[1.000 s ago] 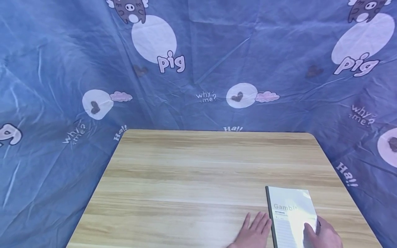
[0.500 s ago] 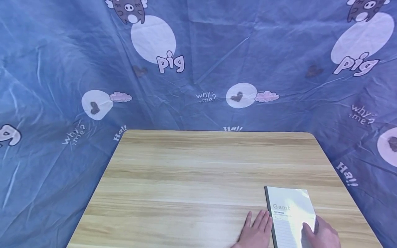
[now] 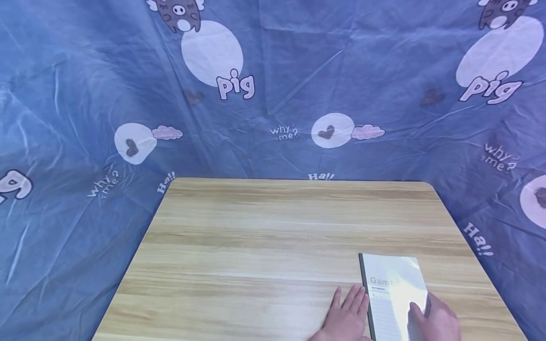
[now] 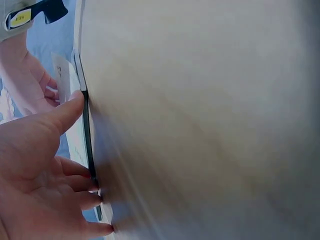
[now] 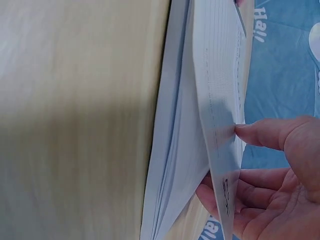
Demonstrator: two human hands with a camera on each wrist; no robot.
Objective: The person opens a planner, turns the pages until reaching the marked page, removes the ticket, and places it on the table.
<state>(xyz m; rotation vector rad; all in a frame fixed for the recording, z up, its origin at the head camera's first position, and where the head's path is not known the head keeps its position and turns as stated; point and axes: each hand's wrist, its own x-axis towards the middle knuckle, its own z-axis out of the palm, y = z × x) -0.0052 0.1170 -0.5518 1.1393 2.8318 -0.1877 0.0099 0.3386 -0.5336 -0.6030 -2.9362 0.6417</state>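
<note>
A white notebook (image 3: 390, 272) with a dark spine and printed "Gambit" lettering lies at the table's front right. My left hand (image 3: 347, 316) rests along the spine, its fingers fairly straight; in the left wrist view the thumb and fingertips touch the dark spine edge (image 4: 90, 135). On the opposite side, my right hand (image 3: 439, 319) pinches the notebook's cover, thumb on top. The right wrist view shows that cover (image 5: 217, 100) raised at a slant, fingertips behind it, apart from the white pages (image 5: 175, 165) below. Part of the right fingers is hidden by the cover.
The wood-grain table (image 3: 256, 237) has rounded far corners. Blue printed cloth (image 3: 290, 94) hangs behind it and along both sides. A light-coloured device with a black arm (image 4: 52, 11) sits by the right hand in the left wrist view.
The notebook has shifted slightly left and away from the near edge. Both hands have moved a little left along with it, keeping their places at its two sides.
</note>
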